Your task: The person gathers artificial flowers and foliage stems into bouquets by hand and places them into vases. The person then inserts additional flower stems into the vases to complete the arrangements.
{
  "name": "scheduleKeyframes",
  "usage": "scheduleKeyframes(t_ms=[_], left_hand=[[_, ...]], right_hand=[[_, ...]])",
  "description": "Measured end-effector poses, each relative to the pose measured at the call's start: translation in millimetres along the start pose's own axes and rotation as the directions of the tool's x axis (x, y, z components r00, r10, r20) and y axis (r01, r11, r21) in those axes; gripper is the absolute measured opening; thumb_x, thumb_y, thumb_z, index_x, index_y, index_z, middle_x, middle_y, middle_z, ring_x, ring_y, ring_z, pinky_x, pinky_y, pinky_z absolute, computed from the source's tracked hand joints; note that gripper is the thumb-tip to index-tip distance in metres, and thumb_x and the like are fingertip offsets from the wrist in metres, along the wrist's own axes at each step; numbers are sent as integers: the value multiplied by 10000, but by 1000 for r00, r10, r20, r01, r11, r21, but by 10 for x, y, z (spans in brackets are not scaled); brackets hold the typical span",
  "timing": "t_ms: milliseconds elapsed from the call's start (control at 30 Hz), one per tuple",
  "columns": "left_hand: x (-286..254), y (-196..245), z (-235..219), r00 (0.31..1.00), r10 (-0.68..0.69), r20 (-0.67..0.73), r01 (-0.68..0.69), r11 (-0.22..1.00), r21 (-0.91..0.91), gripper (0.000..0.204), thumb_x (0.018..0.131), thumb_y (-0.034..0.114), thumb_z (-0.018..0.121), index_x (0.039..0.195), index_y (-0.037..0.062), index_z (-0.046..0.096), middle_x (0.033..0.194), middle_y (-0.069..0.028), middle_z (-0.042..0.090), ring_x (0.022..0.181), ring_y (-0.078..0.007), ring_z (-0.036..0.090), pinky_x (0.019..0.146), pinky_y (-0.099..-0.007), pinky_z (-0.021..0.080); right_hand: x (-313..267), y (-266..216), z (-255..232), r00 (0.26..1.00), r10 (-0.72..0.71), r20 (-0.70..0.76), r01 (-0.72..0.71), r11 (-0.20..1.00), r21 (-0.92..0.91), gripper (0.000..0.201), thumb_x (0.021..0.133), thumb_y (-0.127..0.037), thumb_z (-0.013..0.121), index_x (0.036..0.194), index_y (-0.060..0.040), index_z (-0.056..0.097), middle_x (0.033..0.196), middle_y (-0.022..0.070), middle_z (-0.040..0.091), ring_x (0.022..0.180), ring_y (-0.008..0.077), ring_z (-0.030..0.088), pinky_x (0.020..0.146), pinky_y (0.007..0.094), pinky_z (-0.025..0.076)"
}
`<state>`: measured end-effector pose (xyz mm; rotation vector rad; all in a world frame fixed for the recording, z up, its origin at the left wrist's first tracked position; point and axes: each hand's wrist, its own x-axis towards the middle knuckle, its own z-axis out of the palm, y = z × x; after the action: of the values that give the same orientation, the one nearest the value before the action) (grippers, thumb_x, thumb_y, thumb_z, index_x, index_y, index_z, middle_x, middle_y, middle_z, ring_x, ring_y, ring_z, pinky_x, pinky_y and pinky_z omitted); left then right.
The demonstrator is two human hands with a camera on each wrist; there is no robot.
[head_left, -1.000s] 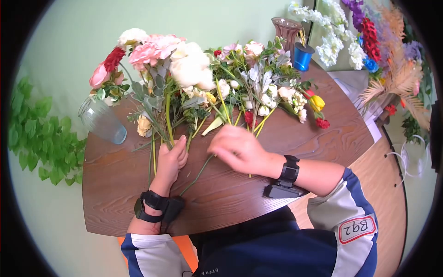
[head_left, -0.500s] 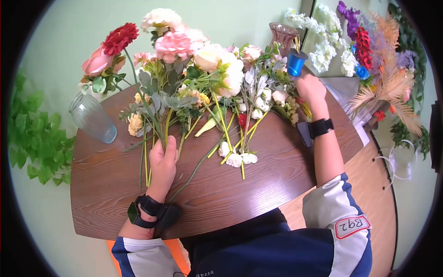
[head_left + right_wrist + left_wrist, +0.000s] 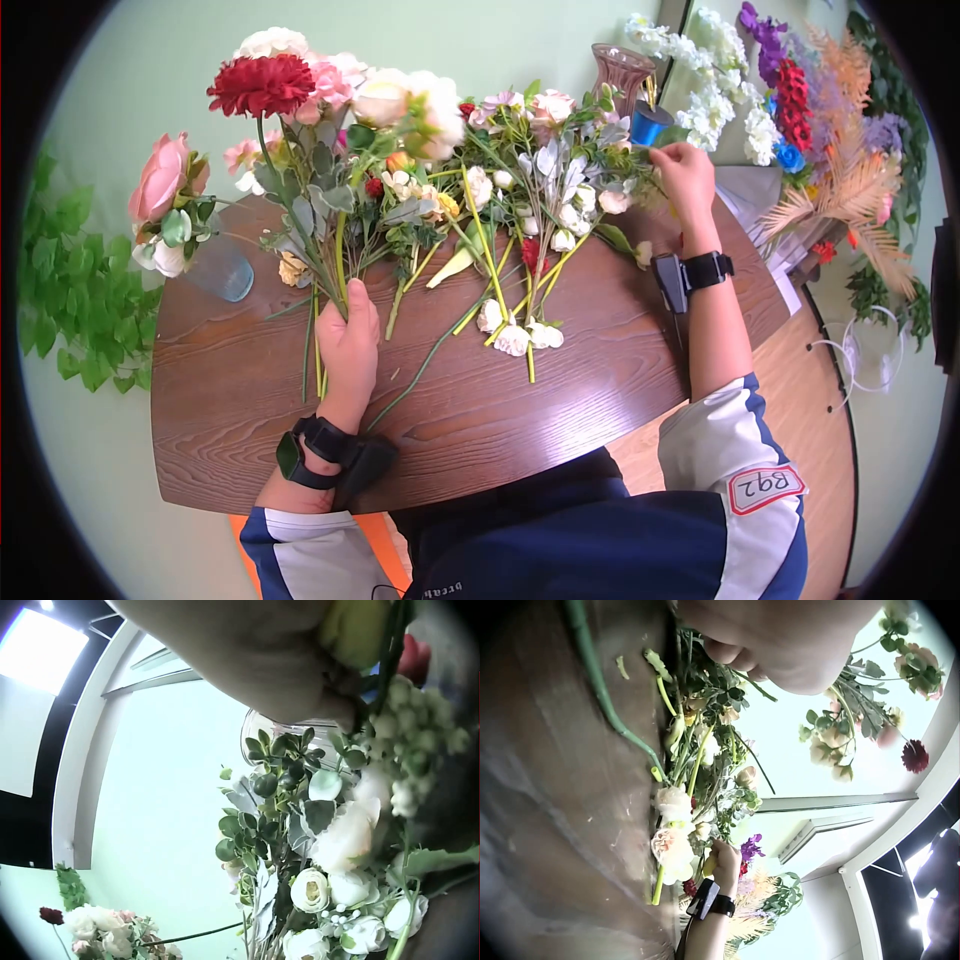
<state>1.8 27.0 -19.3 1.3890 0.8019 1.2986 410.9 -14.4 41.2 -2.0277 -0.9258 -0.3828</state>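
My left hand grips the stems of a mixed bouquet above the table. A dark red flower, a pink rose and cream-white blooms stand out at its top. At the table's far right, my right hand has its fingers bent and pinches a thin green stem among the loose flowers. Close to those fingers in the right wrist view are a yellow tulip, a red bud and white berries. The fingertips are partly hidden by the stem.
Loose stems and white flowers lie mid-table. A clear glass vase leans behind the bouquet's left side. Behind my right hand stand a blue pot and a purple-tinted vase. More flowers fill the right edge.
My right hand has gone from mid-table to the flowers at the far right. White flowers now lie on the mid-table stems. The bouquet has turned in my left hand, its pink rose swinging left.
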Motion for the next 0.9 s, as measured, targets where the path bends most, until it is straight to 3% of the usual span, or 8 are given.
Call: scheduleKeyframes(t_ms=[33,100,267,500,600,767,833,900], left_hand=[[10,20,-13,1000,-29,-1,29,999,-42,358,953,250,449,626,120,383,521,71,358,441,-19,289,401,-195,218],[18,48,-9,998,-59,-1,58,995,-84,355,955,253,445,631,122,384,523,73,357,436,-17,286,395,-196,215],[2,23,27,999,-32,-24,33,997,68,374,965,274,416,624,127,373,508,61,339,430,-22,254,392,-198,186],[-8,14,-16,999,38,35,-39,998,42,348,954,268,446,650,114,377,534,75,345,448,-17,280,401,-201,207],[-5,7,-9,1000,12,21,-12,1000,20,349,959,264,434,650,114,371,533,72,342,446,-17,274,400,-200,202],[16,19,3,999,15,-46,-19,995,-93,344,966,248,414,656,110,359,526,64,337,441,-20,266,397,-200,190],[16,52,-12,1000,5,-14,-7,993,-119,334,963,240,422,662,104,375,525,62,344,439,-21,267,396,-200,189],[4,63,-28,1000,2,13,0,990,-143,324,960,233,429,668,99,391,525,59,350,438,-22,268,394,-201,187]], right_hand=[[-13,-39,-5,1000,0,1,0,1000,0,201,750,-257,668,792,-61,669,712,84,652,674,227,624,612,324,464],[-29,-86,-11,964,-48,-260,82,989,122,190,775,-255,654,804,-67,660,702,64,652,641,204,620,593,311,459],[-113,-241,-6,850,-107,-515,290,912,289,119,816,-169,639,791,-53,626,600,34,583,524,97,521,516,240,419],[-252,-436,-76,844,-167,-509,398,832,387,121,861,-145,588,858,-30,626,635,39,590,558,65,487,530,241,418],[-278,-458,23,893,-264,-365,423,771,477,143,869,-181,588,877,-45,629,670,86,609,576,109,509,559,264,436],[-535,-672,91,905,-381,-190,417,883,214,89,809,-180,639,803,-92,630,536,60,541,469,227,536,444,322,394],[-636,-733,118,883,-427,-195,459,871,174,58,772,-138,665,783,-94,629,546,60,545,472,224,535,448,322,395],[-713,-793,142,735,-610,-296,664,736,133,62,737,-96,674,764,-97,618,576,50,559,495,214,538,469,321,400]])
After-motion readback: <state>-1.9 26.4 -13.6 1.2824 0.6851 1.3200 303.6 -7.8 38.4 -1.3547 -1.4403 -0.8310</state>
